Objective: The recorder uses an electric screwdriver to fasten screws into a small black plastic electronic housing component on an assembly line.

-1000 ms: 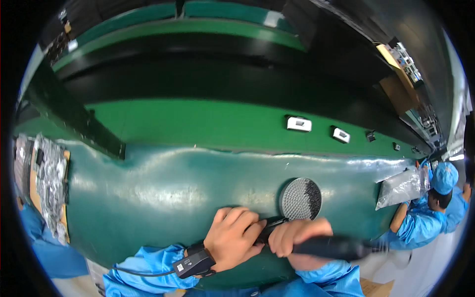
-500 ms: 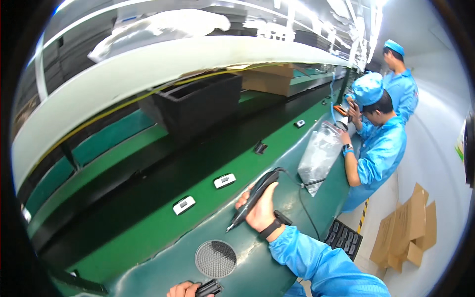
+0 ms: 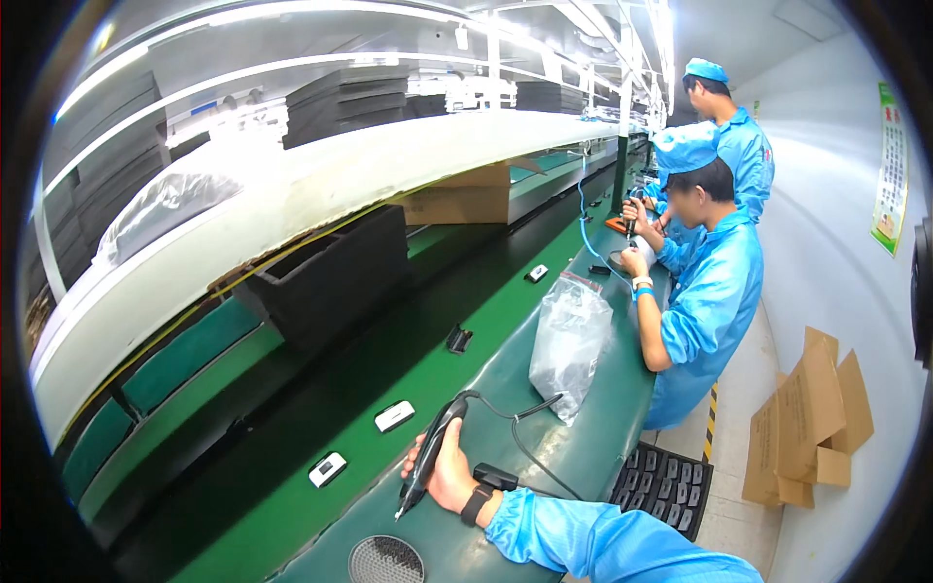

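Note:
My right hand (image 3: 454, 476) is closed around a black electric screwdriver (image 3: 433, 457). Its thin bit points down and left, above the green workbench (image 3: 515, 437). A cord runs from the tool's upper end across the bench. Just below the bit sits a round grey dish (image 3: 387, 565) with a dotted surface, cut off by the lower edge. Beside my wrist is a small black part (image 3: 496, 476). Two white-and-black devices, one nearer (image 3: 328, 469) and one farther (image 3: 394, 416), lie on the green conveyor belt left of the tool. My left hand is out of view.
A clear plastic bag (image 3: 573, 340) lies farther along the bench, before a co-worker in blue (image 3: 709, 272) holding a tool. A black part (image 3: 460, 338) rests on the belt. Below the bench are a black tray of parts (image 3: 666, 491) and an open carton (image 3: 797, 428).
The view has shifted, and the scene sits lower and to the left. My left hand, holding a black part at the lower edge before, has left the picture. The right hand keeps the screwdriver.

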`<state>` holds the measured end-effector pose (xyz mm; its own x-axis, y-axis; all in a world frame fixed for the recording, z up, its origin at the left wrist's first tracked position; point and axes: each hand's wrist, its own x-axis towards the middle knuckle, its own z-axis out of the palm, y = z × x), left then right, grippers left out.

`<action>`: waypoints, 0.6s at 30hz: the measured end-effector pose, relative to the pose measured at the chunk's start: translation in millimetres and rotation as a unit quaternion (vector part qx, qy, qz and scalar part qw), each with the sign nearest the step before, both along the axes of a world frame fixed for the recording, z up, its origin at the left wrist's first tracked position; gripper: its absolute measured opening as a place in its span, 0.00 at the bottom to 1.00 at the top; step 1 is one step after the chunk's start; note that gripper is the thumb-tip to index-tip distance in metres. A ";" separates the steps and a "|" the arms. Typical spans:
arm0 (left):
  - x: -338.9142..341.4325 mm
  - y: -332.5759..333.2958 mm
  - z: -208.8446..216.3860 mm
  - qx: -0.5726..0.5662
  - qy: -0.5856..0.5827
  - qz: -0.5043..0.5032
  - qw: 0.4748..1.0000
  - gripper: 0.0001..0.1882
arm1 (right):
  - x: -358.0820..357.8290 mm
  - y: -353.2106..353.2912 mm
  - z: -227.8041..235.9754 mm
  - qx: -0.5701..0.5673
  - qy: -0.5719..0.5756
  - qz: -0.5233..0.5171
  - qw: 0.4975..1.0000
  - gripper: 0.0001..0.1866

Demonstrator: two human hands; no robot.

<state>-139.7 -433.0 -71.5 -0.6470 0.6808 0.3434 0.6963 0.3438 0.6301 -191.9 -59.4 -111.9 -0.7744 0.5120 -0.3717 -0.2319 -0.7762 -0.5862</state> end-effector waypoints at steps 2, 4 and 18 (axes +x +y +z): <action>-0.1 -5.8 -3.9 0.014 0.002 0.022 1.000 0.11 | -2.7 -7.4 -1.9 0.000 -0.001 -0.005 1.000 0.42; -0.6 -6.0 -3.0 0.029 0.001 0.050 0.998 0.11 | -4.1 -11.1 -0.9 0.007 -0.010 -0.003 1.000 0.42; -69.0 94.9 91.8 0.214 0.177 -0.002 0.961 0.26 | 0.6 -0.6 -2.8 0.003 0.039 -0.011 0.999 0.43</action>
<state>-208.7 -338.2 20.3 -0.4356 0.4298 0.7909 0.8938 0.1024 0.4366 -191.2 -60.0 -114.6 -0.7891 0.5318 -0.3074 -0.2940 -0.7664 -0.5712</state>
